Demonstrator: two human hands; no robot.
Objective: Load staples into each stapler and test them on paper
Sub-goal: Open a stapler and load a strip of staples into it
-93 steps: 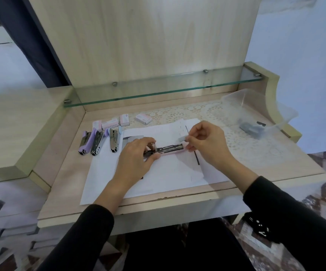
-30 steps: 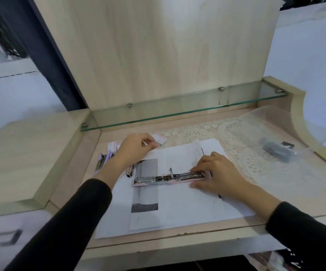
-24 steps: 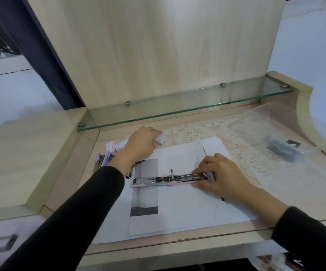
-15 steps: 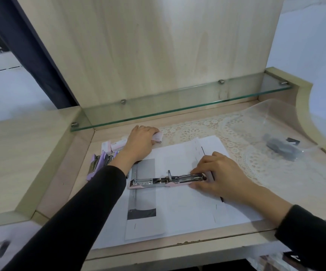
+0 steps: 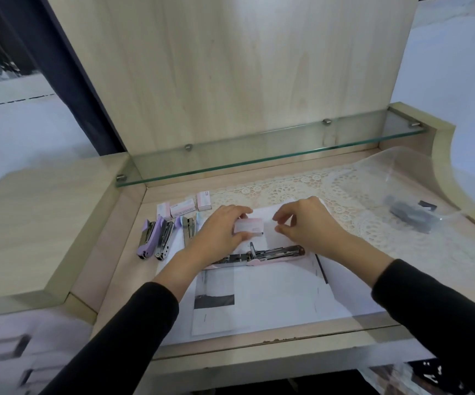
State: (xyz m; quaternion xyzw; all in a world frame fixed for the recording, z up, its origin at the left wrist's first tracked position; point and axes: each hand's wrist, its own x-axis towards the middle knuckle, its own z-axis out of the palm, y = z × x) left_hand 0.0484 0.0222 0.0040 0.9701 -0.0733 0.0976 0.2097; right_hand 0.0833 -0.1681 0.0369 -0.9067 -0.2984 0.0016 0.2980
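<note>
A pink stapler (image 5: 262, 256) lies opened flat on the white paper (image 5: 264, 292), its metal channel facing up. Just above it my left hand (image 5: 219, 235) holds a small pink staple box (image 5: 249, 227). My right hand (image 5: 307, 226) hovers beside the box's right end, thumb and forefinger apart, holding nothing. Two purple staplers (image 5: 152, 240) and a pale blue one (image 5: 189, 230) lie in a row at the left. Three more staple boxes (image 5: 183, 208) sit behind them.
A glass shelf (image 5: 259, 158) runs along the back above the desk. A clear plastic bag (image 5: 410, 212) with dark items lies at the right on a lace mat (image 5: 301, 189). A raised wooden ledge (image 5: 45, 218) borders the left side.
My left hand has brought a staple box from the back row to above the pink stapler. My right hand has let go of the stapler and risen to the box.
</note>
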